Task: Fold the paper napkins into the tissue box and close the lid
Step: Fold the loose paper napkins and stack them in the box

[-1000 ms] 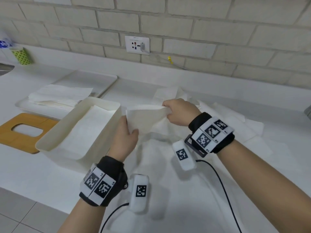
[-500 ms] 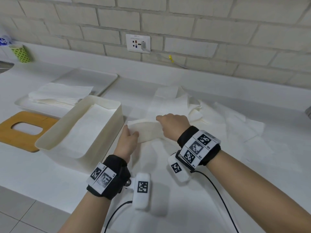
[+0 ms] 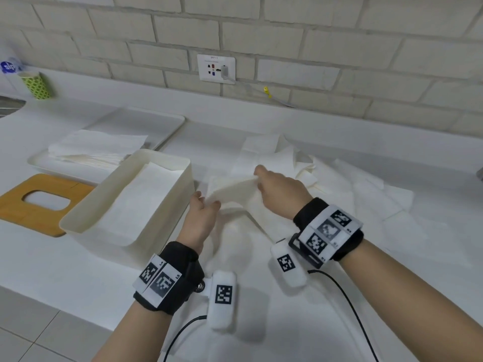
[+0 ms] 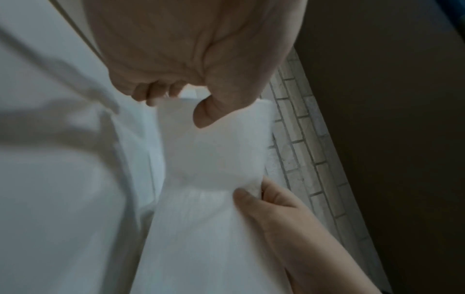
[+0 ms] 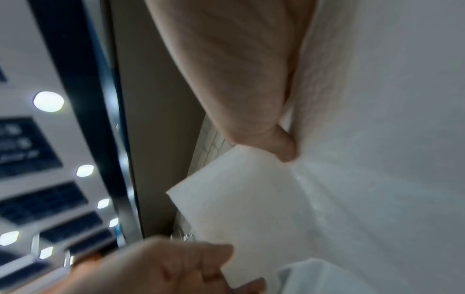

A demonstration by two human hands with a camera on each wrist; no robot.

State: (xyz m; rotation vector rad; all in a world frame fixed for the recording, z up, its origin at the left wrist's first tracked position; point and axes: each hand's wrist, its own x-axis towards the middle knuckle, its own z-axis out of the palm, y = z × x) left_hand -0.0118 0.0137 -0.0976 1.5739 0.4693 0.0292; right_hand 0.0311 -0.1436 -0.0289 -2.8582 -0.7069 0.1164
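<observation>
The head view is bright and evenly lit, with soft shadows under the wrists on the white counter (image 3: 65, 270), brick lines bowing toward the frame edges and a slightly blurred marker on the right wristband (image 3: 328, 229). Both wrist views are dimmer, grainy and smeared; round ceiling lights (image 5: 48, 101) glare at the right wrist view's left edge.

"sip" on a blue label (image 3: 7, 67) far left, "L5" on left wristband tag (image 3: 156, 278)

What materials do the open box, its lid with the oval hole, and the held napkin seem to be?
Box: likely matte cream plastic, smooth moulded walls. Lid: apparently wood or bamboo, honey-brown with a darker edge. Napkin: thin white tissue paper, soft creases, light passing through.
</observation>
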